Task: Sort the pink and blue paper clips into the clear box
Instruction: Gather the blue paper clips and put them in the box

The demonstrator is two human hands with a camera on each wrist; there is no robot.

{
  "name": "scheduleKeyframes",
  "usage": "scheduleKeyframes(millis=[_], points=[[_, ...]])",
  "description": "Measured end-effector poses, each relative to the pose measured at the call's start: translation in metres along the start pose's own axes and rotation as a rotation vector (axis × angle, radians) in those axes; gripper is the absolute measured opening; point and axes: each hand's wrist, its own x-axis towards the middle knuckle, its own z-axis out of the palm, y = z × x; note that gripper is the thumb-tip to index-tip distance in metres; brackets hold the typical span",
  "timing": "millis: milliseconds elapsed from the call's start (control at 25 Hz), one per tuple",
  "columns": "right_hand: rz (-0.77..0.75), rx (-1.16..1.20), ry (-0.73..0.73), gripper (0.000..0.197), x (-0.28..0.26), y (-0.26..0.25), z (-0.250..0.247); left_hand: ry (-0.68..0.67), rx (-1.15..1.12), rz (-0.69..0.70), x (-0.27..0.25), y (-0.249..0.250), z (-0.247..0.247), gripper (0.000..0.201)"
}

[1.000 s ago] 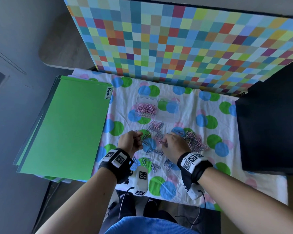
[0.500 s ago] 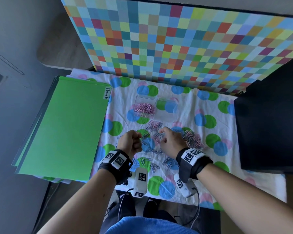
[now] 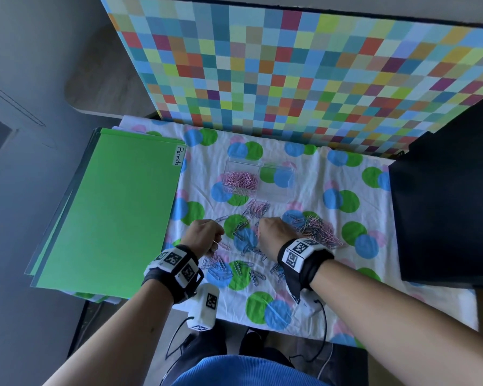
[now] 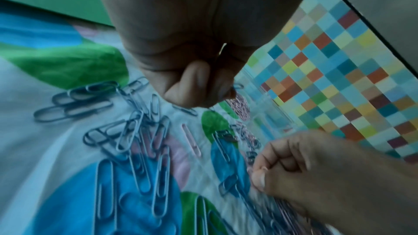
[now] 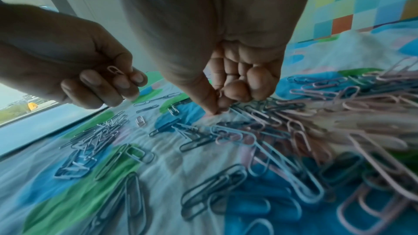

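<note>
The clear box (image 3: 273, 195) stands at the middle back of the spotted cloth; pink clips (image 3: 241, 181) fill its left half, and the right half shows only cloth. My left hand (image 3: 211, 238) is curled into a fist around pink paper clips, and one pink clip (image 5: 114, 70) pokes out between its fingers. My right hand (image 3: 262, 229) is low over the cloth, with its thumb and forefinger (image 5: 212, 103) pinching a clip at the left edge of the mixed pink and blue pile (image 3: 319, 231). Loose blue clips (image 3: 226, 270) lie between my wrists.
A green folder (image 3: 109, 213) labelled Permits covers the table's left side. A black panel (image 3: 444, 207) stands at the right and a checkered board (image 3: 290, 79) rises behind. More blue clips (image 3: 257, 208) lie just in front of the box.
My right hand has shifted left and a little forward, from the mixed pile toward the middle of the cloth. My left fist has barely moved.
</note>
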Motion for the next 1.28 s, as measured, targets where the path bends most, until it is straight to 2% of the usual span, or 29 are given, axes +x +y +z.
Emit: scheduleKeyframes(millis=[80,160,200,320,360,440,600,640,720,800,880,960,1040,1120,1200,1280], points=[[-0.026,0.017,-0.006,0.018,-0.003,0.000,-0.003,0.002,-0.086,-0.015,0.001,-0.001,-0.008,0.021],[-0.014,0.148,0.010,0.022,-0.001,0.005,-0.001,-0.026,-0.077,0.004,0.004,-0.004,-0.013,0.023],[0.018,0.242,0.029,0.019,0.002,0.010,0.000,-0.039,0.063,0.067,0.005,-0.006,-0.012,0.022],[0.117,0.455,0.110,0.011,0.009,0.021,-0.001,-0.055,0.805,0.364,0.004,-0.014,-0.004,0.008],[0.136,0.503,0.126,0.009,0.010,0.024,-0.003,-0.071,0.975,0.416,0.004,-0.016,-0.003,0.012],[0.158,0.629,0.151,0.009,0.013,0.027,-0.004,-0.105,1.125,0.471,0.008,-0.017,-0.005,0.019],[0.233,0.920,0.133,0.019,0.019,0.026,-0.005,-0.099,1.202,0.489,0.008,-0.015,-0.002,0.024],[0.251,0.982,0.118,0.023,0.019,0.025,-0.006,-0.081,1.155,0.474,0.007,-0.018,0.001,0.024],[0.264,1.068,0.074,0.025,0.015,0.020,-0.010,-0.050,0.901,0.431,0.008,-0.022,0.005,0.020],[0.245,1.075,0.051,0.027,0.013,0.013,-0.013,-0.045,0.451,0.344,0.008,-0.022,0.009,0.016],[0.157,0.909,0.083,0.026,0.009,0.000,-0.018,-0.056,-0.136,0.224,0.005,-0.016,0.015,0.017],[0.002,0.654,0.157,0.021,0.003,-0.015,-0.024,-0.065,-0.534,0.131,0.005,-0.010,0.023,0.016],[-0.144,0.513,0.210,0.018,-0.005,-0.031,-0.031,-0.123,-0.752,0.052,0.006,-0.003,0.030,0.020],[-0.265,0.374,0.221,0.024,-0.007,-0.044,-0.034,-0.168,-0.923,-0.021,0.008,0.006,0.034,0.026],[-0.341,0.226,0.175,0.031,-0.007,-0.055,-0.037,-0.182,-1.014,-0.054,0.010,0.014,0.041,0.029],[-0.386,0.208,0.197,0.034,-0.010,-0.057,-0.042,-0.187,-1.000,-0.053,0.010,0.024,0.043,0.028]])
